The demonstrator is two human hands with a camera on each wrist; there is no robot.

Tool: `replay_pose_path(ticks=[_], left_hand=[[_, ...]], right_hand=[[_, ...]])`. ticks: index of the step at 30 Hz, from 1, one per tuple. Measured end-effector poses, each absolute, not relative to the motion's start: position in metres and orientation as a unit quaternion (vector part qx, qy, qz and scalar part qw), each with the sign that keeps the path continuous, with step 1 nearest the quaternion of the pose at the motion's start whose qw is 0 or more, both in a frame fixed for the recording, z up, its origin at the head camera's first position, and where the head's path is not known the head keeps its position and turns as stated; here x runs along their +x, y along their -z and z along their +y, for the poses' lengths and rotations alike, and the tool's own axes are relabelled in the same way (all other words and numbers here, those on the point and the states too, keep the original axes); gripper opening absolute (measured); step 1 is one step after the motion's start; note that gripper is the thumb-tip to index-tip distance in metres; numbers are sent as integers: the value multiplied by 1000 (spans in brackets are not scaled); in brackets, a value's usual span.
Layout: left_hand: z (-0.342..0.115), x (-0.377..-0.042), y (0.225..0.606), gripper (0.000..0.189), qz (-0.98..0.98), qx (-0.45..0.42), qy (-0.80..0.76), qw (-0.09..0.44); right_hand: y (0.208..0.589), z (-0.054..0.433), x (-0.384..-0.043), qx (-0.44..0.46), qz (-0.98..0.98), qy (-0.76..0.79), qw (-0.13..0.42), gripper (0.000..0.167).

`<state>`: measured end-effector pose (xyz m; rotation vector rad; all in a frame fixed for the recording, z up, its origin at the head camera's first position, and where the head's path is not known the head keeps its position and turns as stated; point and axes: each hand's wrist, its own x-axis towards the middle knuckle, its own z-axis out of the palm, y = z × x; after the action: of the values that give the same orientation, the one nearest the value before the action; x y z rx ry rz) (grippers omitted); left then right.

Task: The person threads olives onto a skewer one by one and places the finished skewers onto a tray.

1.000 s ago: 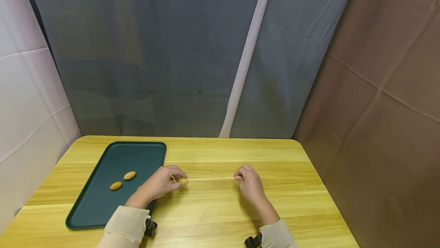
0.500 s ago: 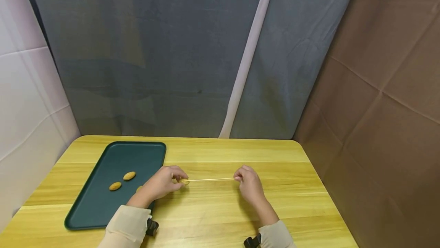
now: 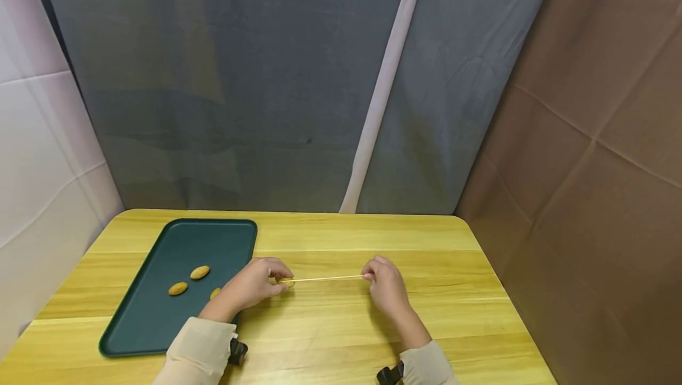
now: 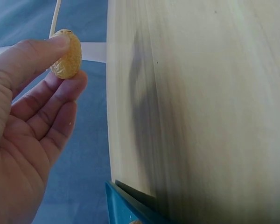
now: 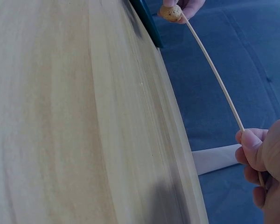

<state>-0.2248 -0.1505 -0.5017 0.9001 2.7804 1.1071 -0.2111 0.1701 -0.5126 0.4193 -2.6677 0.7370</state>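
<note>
My left hand (image 3: 256,283) pinches a wrinkled yellow-brown oval piece (image 4: 69,56) between thumb and fingertips, above the table near the tray's right edge. Its kind is not plain; it looks like a dried fruit. From the right, my right hand (image 3: 387,287) grips a thin wooden skewer (image 5: 213,70), with the thumb on top and the other fingers curled round it. The skewer spans level between both hands. Its far end overlaps the piece's side in the right wrist view. In the left wrist view it passes behind the piece and the left thumb.
A dark green tray (image 3: 205,234) lies on the left of the wooden table (image 3: 341,337). On it rest similar oval pieces (image 3: 199,272), one partly hidden by the left forearm. Grey cloth (image 3: 266,77) hangs behind, brown cloth (image 3: 597,195) at the right.
My left hand has shifted very slightly right, and an oval piece on the tray shows more beside that forearm. My right hand and the skewer look nearly still.
</note>
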Motion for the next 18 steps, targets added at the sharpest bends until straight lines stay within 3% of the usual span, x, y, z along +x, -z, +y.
replay_pose_path(ticks=[18], left_hand=[[-146,-224,499,17,897,285,-337,7]], right_hand=[[517,167,-213,155,-936,-263,175,13]])
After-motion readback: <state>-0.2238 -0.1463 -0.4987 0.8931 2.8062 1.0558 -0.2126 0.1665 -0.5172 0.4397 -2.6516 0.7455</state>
